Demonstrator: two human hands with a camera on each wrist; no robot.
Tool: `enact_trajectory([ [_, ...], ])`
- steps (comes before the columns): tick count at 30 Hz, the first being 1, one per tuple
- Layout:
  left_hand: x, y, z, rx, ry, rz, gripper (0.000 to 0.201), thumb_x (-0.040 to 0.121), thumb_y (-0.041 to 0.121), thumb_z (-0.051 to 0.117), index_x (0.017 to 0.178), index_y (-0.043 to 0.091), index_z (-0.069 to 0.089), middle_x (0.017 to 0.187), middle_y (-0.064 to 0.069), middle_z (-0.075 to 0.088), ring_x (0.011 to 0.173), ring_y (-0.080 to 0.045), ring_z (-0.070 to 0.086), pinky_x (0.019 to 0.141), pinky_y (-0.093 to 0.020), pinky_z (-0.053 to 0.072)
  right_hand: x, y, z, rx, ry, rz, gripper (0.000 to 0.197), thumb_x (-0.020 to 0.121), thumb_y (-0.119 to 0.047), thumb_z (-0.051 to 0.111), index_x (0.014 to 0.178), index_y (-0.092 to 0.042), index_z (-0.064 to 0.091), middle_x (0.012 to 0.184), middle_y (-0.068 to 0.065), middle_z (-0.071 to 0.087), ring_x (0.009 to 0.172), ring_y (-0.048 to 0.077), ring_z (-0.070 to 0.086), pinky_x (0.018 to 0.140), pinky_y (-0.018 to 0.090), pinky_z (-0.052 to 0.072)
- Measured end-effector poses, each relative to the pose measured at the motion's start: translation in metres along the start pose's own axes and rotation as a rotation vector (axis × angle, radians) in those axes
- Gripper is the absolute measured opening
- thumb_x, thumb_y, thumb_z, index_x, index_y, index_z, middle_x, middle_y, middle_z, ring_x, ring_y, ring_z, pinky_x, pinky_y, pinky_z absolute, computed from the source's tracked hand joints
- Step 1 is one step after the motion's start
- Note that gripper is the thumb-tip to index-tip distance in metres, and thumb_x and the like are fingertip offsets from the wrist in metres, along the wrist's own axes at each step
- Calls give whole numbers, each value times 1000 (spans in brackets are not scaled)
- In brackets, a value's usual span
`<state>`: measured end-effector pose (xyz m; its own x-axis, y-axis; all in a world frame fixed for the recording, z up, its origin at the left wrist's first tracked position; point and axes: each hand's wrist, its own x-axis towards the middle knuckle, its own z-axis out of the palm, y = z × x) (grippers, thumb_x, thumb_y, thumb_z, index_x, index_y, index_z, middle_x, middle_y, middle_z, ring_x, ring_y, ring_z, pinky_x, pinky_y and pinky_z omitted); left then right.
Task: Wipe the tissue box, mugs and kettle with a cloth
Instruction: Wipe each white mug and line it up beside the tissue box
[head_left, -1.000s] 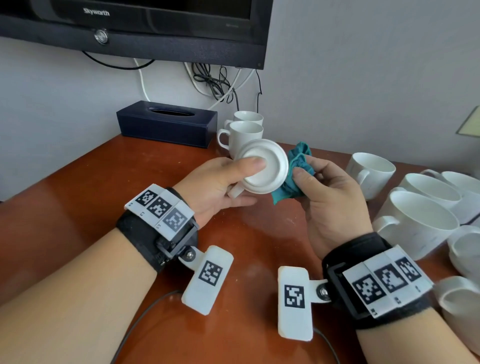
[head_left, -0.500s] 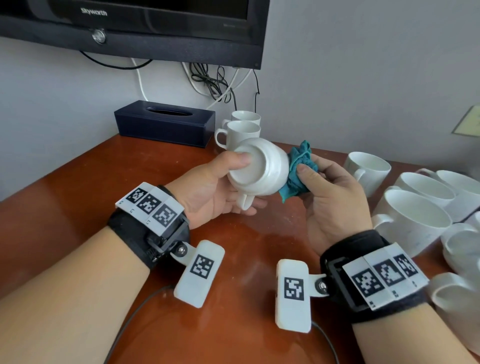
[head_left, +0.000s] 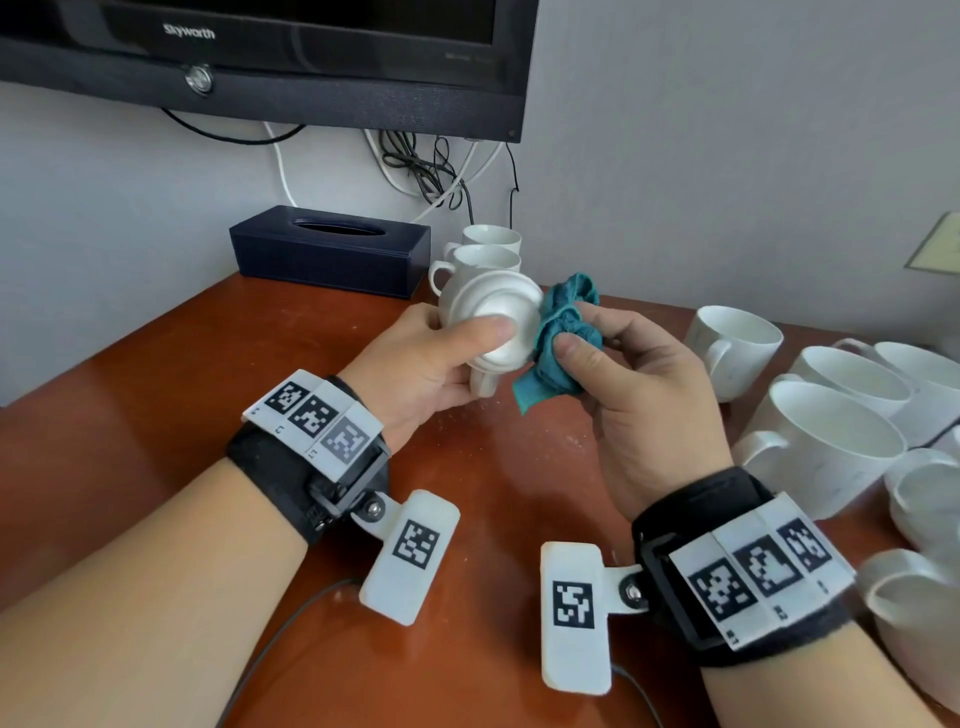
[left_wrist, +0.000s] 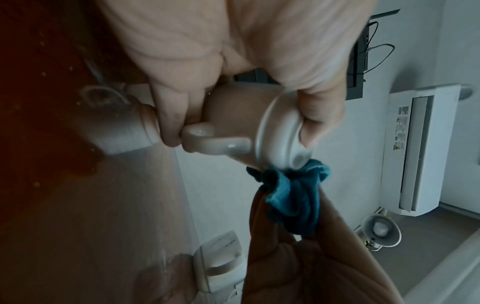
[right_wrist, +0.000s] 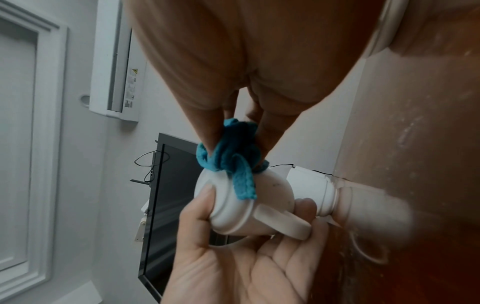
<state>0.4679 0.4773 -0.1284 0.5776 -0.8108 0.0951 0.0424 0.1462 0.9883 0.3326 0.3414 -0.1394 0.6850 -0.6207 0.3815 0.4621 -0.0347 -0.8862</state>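
The left hand (head_left: 415, 364) holds a white mug (head_left: 493, 322) in the air above the red-brown tabletop (head_left: 156, 395), its grip closed round the body with the thumb pressed on the mug's foot. The mug lies on its side, base turned toward the person, and the handle points down toward the tabletop; the base shows a raised ring round a shallow round hollow, glossy and plain. In the right wrist view a few small dark specks sit on the mug's curved side. The right hand (head_left: 639, 395) pinches a crumpled teal cloth (head_left: 563, 338) between thumb and fingers, its grip closed on the bunched fabric, and the cloth touches the edge of the mug's base on the right side; a loose corner hangs down below the thumb. Behind the held mug, two more white mugs (head_left: 485, 254) stand upright one behind the other, just beside a dark navy tissue box (head_left: 332, 254) set against the wall. To the right, several further white mugs (head_left: 831, 447) crowd together on the tabletop.
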Motion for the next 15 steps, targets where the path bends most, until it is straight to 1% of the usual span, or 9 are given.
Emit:
enact_trajectory([
  [3, 1, 1, 0, 30, -4, 7, 48, 75, 41, 81, 104, 4, 70, 84, -12, 71, 95, -29, 71, 107, -58, 50, 0, 3, 0, 1, 7, -7, 17, 82, -11, 77, 98, -18, 78, 104, 14, 77, 100, 32, 72, 88, 45, 59],
  [4, 0, 2, 0, 42, -30, 2, 51, 74, 43, 80, 105, 4, 71, 86, -15, 71, 94, -29, 71, 107, -57, 50, 1, 3, -1, 8, 15, -5, 16, 83, -10, 76, 97, -17, 78, 103, 13, 77, 99, 31, 72, 88, 45, 59],
  [6, -2, 3, 1, 67, -96, -20, 61, 76, 43, 78, 123, 4, 69, 107, -22, 71, 105, -33, 70, 107, -53, 50, 2, 3, -3, 30, 39, 3, 11, 89, -8, 73, 98, -14, 76, 103, 12, 77, 97, 28, 72, 86, 42, 59],
  [7, -4, 3, 2, 65, -135, -30, 63, 79, 41, 77, 130, 7, 66, 114, -20, 70, 108, -33, 67, 106, -51, 50, 3, 3, -4, 31, 64, 4, 11, 92, -7, 70, 98, -14, 76, 103, 12, 77, 96, 27, 71, 85, 41, 58],
  [8, -6, 3, 3, 57, -175, -36, 62, 80, 39, 76, 133, 9, 64, 115, -18, 67, 107, -32, 65, 105, -51, 51, 4, 4, -6, 24, 101, 6, 11, 95, -6, 68, 99, -13, 75, 104, 12, 77, 95, 25, 70, 84, 40, 57],
  [10, -8, 1, 5, 35, -236, -41, 57, 80, 39, 75, 130, 13, 65, 113, -19, 63, 105, -35, 59, 104, -50, 52, 6, 4, -10, 11, 176, 16, 12, 98, -4, 66, 101, -12, 75, 104, 12, 77, 94, 23, 70, 84, 37, 56],
  [11, -9, 0, 6, 21, -255, -41, 54, 78, 39, 74, 127, 17, 67, 114, -20, 62, 107, -37, 57, 105, -52, 51, 7, 4, -11, 11, 198, 25, 13, 99, -4, 64, 102, -11, 74, 104, 12, 77, 93, 22, 70, 82, 35, 56],
  [13, -10, 0, 7, -22, -277, -50, 50, 76, 38, 74, 124, 26, 71, 119, -17, 65, 112, -37, 61, 107, -56, 50, 8, 4, -13, 25, 215, 47, 13, 100, -4, 62, 105, -9, 73, 104, 12, 76, 91, 22, 70, 78, 33, 56],
  [15, -10, 0, 6, -43, -297, -42, 49, 75, 37, 75, 124, 30, 71, 121, -14, 67, 114, -34, 63, 107, -57, 50, 7, 3, -12, 35, 219, 53, 13, 101, -4, 61, 106, -8, 73, 104, 12, 76, 91, 23, 70, 78, 34, 57],
])
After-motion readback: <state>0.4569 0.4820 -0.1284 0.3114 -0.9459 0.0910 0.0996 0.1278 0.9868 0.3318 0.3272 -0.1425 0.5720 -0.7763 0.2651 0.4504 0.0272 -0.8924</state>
